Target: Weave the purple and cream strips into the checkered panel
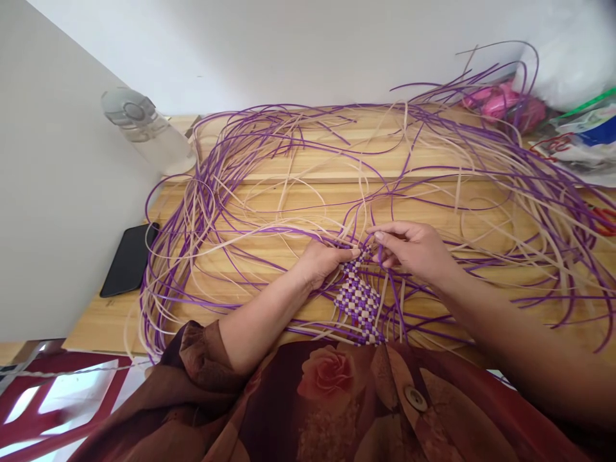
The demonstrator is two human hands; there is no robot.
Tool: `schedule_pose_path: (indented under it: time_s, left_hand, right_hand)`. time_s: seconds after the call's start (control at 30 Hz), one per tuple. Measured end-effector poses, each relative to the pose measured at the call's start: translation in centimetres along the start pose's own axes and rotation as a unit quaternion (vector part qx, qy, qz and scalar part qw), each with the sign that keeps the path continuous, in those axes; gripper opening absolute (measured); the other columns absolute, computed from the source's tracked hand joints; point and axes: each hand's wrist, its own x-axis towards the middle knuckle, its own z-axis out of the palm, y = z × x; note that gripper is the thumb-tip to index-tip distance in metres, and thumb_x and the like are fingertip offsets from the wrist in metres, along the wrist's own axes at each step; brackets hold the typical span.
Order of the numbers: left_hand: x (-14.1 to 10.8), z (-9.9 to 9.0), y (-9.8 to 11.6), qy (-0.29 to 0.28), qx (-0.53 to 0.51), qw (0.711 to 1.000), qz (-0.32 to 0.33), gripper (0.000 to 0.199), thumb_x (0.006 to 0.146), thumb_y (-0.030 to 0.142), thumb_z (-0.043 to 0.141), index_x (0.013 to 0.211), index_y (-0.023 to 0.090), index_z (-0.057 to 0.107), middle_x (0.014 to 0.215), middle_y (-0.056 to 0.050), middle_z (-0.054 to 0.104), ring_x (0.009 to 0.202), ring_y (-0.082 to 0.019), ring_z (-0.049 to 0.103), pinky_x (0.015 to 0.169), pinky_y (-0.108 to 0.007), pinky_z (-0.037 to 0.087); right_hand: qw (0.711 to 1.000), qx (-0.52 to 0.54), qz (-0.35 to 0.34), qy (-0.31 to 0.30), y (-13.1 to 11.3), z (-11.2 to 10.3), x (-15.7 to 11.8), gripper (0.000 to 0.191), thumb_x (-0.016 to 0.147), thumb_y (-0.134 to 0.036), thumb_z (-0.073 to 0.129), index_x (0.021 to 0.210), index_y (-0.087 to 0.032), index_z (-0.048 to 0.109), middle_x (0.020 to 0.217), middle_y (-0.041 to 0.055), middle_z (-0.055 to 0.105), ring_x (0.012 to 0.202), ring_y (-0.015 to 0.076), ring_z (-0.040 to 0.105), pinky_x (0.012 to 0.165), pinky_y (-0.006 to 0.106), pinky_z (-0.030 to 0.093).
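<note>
A narrow checkered piece of purple and cream weaving [359, 301] lies on the wooden table close to my body. Long loose strands spread out from it on both sides. My left hand [327, 262] pinches the upper left edge of the weaving, with the thumb on top and the other fingers mostly hidden beneath. At its upper right, my right hand [409, 247] has thumb and forefinger pressed together on a thin purple strand [369, 239]. The other fingers of that hand curl below, close to more strands.
Loose purple and cream strands [206, 173] arc round the wooden table [298, 163]. At the left are a black phone [129, 260] and a clear bottle with a grey lid [144, 125]. Pink bundles [505, 106], plastic bags [582, 138] and orange-handled scissors [601, 218] are at the right.
</note>
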Motion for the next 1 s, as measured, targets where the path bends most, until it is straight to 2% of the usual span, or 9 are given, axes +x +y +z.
schedule_pose_path:
  time_s: [0.1,0.27,0.4,0.53,0.7,0.77,0.87,0.93,1.0]
  left_hand:
    - [0.0,0.1,-0.1,0.009,-0.002,1.000,-0.010,0.033,0.048,0.024,0.087,0.077,0.013,0.075,0.083,-0.008,0.075,0.077,-0.022,0.067,0.083,-0.038,0.050]
    - [0.1,0.0,-0.3,0.012,-0.006,1.000,-0.020,0.029,0.051,0.022,0.084,0.076,0.013,0.074,0.080,-0.008,0.074,0.074,-0.022,0.066,0.082,-0.039,0.051]
    - [0.1,-0.1,-0.4,0.009,0.002,1.000,-0.012,0.027,0.052,0.022,0.083,0.076,0.013,0.073,0.080,-0.007,0.074,0.075,-0.022,0.066,0.084,-0.039,0.051]
    - [0.2,-0.2,-0.4,0.008,0.012,1.000,-0.009,0.026,0.054,0.023,0.082,0.077,0.014,0.074,0.083,-0.007,0.074,0.077,-0.021,0.065,0.083,-0.037,0.051]
    - [0.2,-0.1,-0.4,0.004,0.015,1.000,0.013,0.024,0.053,0.022,0.081,0.073,0.012,0.073,0.077,-0.007,0.072,0.073,-0.020,0.064,0.078,-0.035,0.050]
    - [0.3,-0.1,-0.4,-0.001,0.008,1.000,0.005,0.025,0.052,0.024,0.082,0.072,0.012,0.072,0.076,-0.008,0.072,0.072,-0.021,0.064,0.078,-0.037,0.051]
    - [0.4,-0.1,-0.6,-0.002,0.003,1.000,-0.005,0.028,0.050,0.026,0.084,0.071,0.013,0.072,0.076,-0.008,0.072,0.072,-0.021,0.064,0.079,-0.038,0.051]
    - [0.4,-0.2,-0.7,0.003,0.007,1.000,0.000,0.028,0.050,0.025,0.084,0.071,0.013,0.072,0.076,-0.007,0.072,0.072,-0.021,0.064,0.080,-0.038,0.051]
    - [0.3,-0.2,-0.7,0.006,0.011,1.000,0.005,0.026,0.052,0.025,0.084,0.072,0.013,0.072,0.076,-0.007,0.072,0.072,-0.020,0.064,0.079,-0.037,0.051]
  right_hand:
    - [0.991,0.134,0.020,0.015,0.9,1.0,0.4,0.031,0.077,-0.035,0.074,0.101,-0.015,0.071,0.064,0.0028,0.068,0.051,0.0118,0.063,0.048,0.020,0.054]
    - [0.975,0.215,0.042,0.045,1.7,2.0,-0.1,0.035,0.063,-0.037,0.085,0.084,-0.017,0.068,0.074,0.0012,0.068,0.060,0.0097,0.063,0.058,0.022,0.058]
    - [0.980,0.182,0.017,0.072,1.5,2.2,-0.5,0.030,0.067,-0.040,0.082,0.079,-0.016,0.068,0.069,-0.0006,0.065,0.054,0.0062,0.054,0.050,0.017,0.049]
    - [0.988,0.145,0.026,0.043,1.3,1.9,-0.4,0.033,0.071,-0.044,0.077,0.082,-0.015,0.066,0.056,-0.0031,0.058,0.043,0.0068,0.050,0.041,0.018,0.043]
    - [0.998,0.049,0.027,-0.008,1.9,1.0,-1.2,0.035,0.075,-0.036,0.074,0.101,-0.015,0.067,0.069,0.0028,0.068,0.055,0.0123,0.063,0.053,0.023,0.053]
    - [1.000,-0.019,-0.012,0.008,2.3,0.6,-1.9,0.036,0.074,-0.033,0.074,0.105,-0.016,0.067,0.080,0.0057,0.073,0.067,0.0166,0.068,0.060,0.027,0.056]
    - [0.988,-0.130,-0.060,0.050,2.7,0.2,-2.7,0.026,0.073,-0.029,0.073,0.096,-0.017,0.070,0.083,0.0065,0.074,0.072,0.0200,0.070,0.063,0.030,0.057]
    - [0.992,-0.110,-0.041,0.044,2.7,0.3,-2.9,0.024,0.074,-0.028,0.072,0.095,-0.017,0.070,0.076,0.0051,0.073,0.066,0.0183,0.069,0.060,0.029,0.057]
    - [1.000,-0.008,0.007,0.021,2.4,0.7,-2.7,0.028,0.075,-0.029,0.072,0.098,-0.016,0.067,0.070,0.0035,0.071,0.058,0.0156,0.066,0.055,0.026,0.057]
